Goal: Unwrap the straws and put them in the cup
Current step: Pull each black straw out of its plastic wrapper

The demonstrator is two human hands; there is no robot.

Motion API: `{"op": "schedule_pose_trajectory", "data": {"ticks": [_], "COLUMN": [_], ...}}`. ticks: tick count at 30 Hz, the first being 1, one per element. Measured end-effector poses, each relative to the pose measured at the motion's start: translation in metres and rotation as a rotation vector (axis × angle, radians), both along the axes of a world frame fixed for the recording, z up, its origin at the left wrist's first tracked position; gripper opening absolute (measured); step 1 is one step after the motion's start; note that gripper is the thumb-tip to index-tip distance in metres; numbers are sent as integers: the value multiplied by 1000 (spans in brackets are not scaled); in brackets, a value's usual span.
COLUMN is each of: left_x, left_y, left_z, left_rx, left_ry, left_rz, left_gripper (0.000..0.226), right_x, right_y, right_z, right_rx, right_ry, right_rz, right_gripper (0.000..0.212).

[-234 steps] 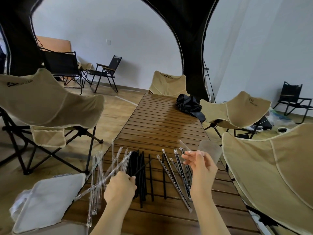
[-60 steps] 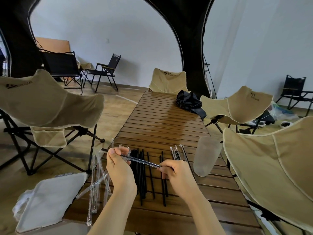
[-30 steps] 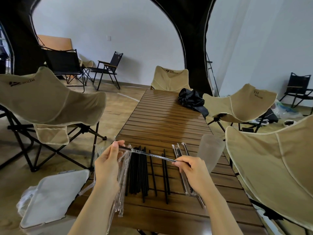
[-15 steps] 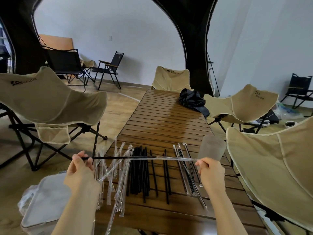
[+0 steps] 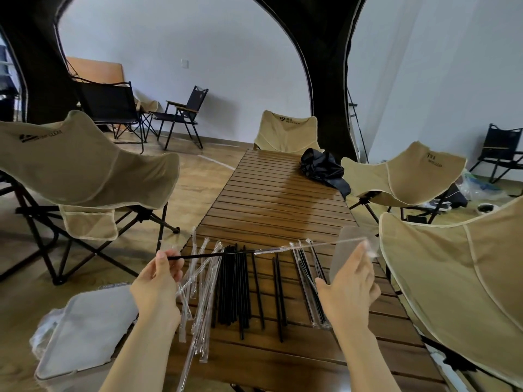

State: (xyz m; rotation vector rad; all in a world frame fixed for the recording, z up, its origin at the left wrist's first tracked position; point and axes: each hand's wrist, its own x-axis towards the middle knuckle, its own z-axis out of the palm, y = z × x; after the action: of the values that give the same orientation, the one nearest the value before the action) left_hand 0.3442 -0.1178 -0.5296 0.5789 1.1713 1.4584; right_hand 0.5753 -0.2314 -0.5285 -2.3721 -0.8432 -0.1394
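Working near to far: my left hand (image 5: 158,278) is pinching the bare end of a black straw (image 5: 212,254) in curled fingers (image 5: 167,257). My right hand (image 5: 351,287) is gripping the far end of its clear wrapper (image 5: 311,246) at the fingertips (image 5: 366,248), thumb sticking out. The straw is hanging level above the surface (image 5: 283,199), about half out of the sleeve, so I'm reading this as mid-strip. The next move calls for drawing the hands further apart until the sleeve slips off. Then I'm ditching the wrapper and carrying the straw right to the cup (image 5: 343,250), which is sitting at the right edge, partly behind my right hand. I cannot tell if anything is in it. Below the hands, empty sleeves (image 5: 203,281) are lying left, bare black straws (image 5: 232,287) in the middle and wrapped straws (image 5: 308,284) to the right. A white box lid (image 5: 85,329) is sitting low left, off the surface. A black bag (image 5: 322,168) is resting at the far end of the slatted wood. Beige camp chairs (image 5: 85,165) are ringing the surface, with black folding chairs (image 5: 181,114) standing by the back wall and a dark tent arch (image 5: 325,80) framing the view.
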Motion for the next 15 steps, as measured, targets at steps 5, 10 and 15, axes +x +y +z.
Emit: {"op": "schedule_pose_trajectory", "data": {"ticks": [5,10,15], "left_x": [0,0,0], "left_y": [0,-1,1], "left_z": [0,-1,-4], "left_rx": [7,-16,-15], "left_ry": [11,16,36], "left_rz": [-57,-79,100], "left_gripper": [19,18,24], "right_x": [-5,2,9], "right_y": [1,2,5], "right_z": [8,-8,-10], "right_rx": [34,70,110], "right_ry": [-233,-267,-203], "right_rz": [103,242,240], "right_gripper": [98,16,14]}}
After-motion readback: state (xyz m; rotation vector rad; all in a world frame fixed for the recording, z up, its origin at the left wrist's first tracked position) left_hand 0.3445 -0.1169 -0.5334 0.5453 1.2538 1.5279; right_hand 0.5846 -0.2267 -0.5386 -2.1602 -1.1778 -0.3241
